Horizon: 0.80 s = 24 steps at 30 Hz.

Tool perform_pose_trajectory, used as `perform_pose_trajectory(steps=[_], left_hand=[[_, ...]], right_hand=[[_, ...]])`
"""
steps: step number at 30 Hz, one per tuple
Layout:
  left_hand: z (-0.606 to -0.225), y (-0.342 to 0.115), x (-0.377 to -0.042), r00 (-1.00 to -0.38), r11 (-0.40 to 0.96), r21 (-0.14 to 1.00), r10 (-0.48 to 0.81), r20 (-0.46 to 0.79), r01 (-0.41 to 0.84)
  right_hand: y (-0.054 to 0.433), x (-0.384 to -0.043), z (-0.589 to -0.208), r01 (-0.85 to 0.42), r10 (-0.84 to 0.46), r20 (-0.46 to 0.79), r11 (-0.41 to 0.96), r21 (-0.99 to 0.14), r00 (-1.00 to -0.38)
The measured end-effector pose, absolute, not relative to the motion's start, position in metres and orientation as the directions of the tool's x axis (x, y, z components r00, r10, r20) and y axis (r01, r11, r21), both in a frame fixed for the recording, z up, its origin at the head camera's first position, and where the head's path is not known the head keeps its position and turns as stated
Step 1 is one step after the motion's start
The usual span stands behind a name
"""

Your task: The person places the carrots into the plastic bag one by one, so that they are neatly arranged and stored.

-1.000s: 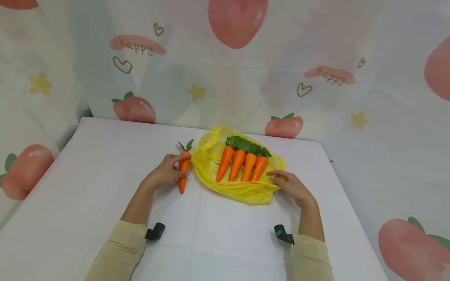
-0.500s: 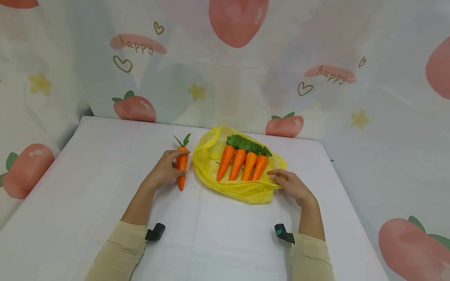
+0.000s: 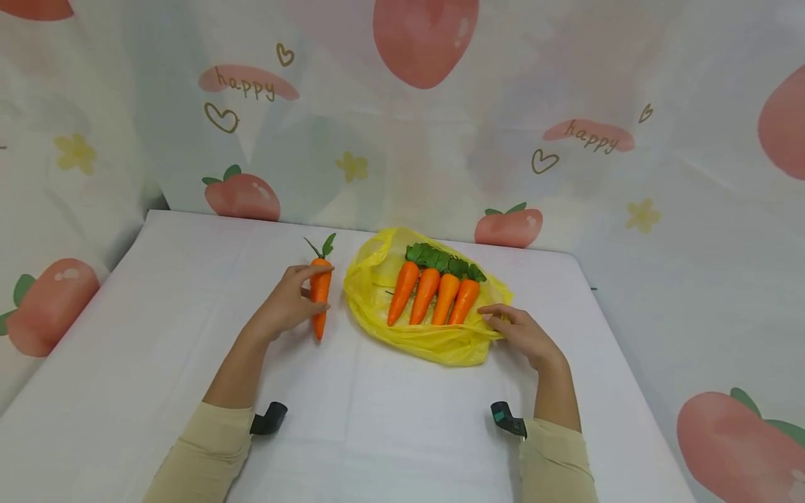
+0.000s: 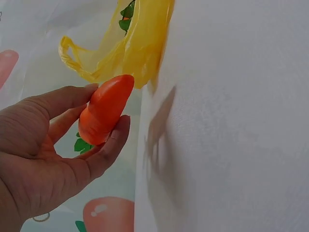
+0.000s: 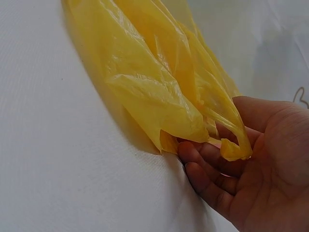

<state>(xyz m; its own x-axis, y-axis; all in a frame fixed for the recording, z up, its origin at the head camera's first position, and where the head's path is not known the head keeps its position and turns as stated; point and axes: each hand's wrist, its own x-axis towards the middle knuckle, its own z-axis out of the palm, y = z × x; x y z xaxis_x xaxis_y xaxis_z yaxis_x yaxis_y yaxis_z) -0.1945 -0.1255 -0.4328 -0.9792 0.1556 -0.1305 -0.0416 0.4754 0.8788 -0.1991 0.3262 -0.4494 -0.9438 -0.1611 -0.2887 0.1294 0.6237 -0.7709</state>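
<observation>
My left hand (image 3: 284, 304) pinches an orange carrot (image 3: 320, 288) between thumb and fingers, to the left of a yellow plastic bag (image 3: 434, 347). Its green leaves point away from me. In the left wrist view the carrot (image 4: 105, 110) is off the table, its shadow falling on the cloth. Several more carrots (image 3: 425, 297) lie side by side in the bag's wide mouth, leaves toward the back. At the bag's right edge, my right hand (image 3: 530, 339) holds the rim. The right wrist view shows the thin plastic (image 5: 145, 82) between thumb and fingers; some fingers are partly hidden behind it.
A white cloth (image 3: 377, 426) covers the table. Behind it hangs a curtain (image 3: 390, 140) printed with fruit, hearts and flowers, close to the table's back edge. Each sleeve carries a small black wrist camera (image 3: 269, 419).
My left hand has carried the carrot a little left and away from me, opening a gap between it and the bag. The right hand and the bag have stayed in place.
</observation>
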Motion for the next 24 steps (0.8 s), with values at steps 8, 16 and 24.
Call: perform_pose_trajectory(steps=[8, 16, 24], left_hand=[[-0.430, -0.133, -0.185, -0.981, 0.485, 0.874, 0.173, -0.088, 0.007], [-0.422, -0.140, -0.171, -0.981, 0.514, 0.858, 0.177, -0.074, 0.028], [-0.411, -0.144, -0.158, -0.974, 0.478, 0.877, 0.217, -0.062, 0.050]], right_hand=[[0.326, -0.200, -0.449, 0.142, -0.159, -0.299, 0.617, -0.774, -0.941], [0.324, -0.201, -0.448, 0.126, -0.172, -0.288, 0.616, -0.778, -0.942], [0.324, -0.200, -0.448, 0.135, -0.164, -0.299, 0.627, -0.767, -0.940]])
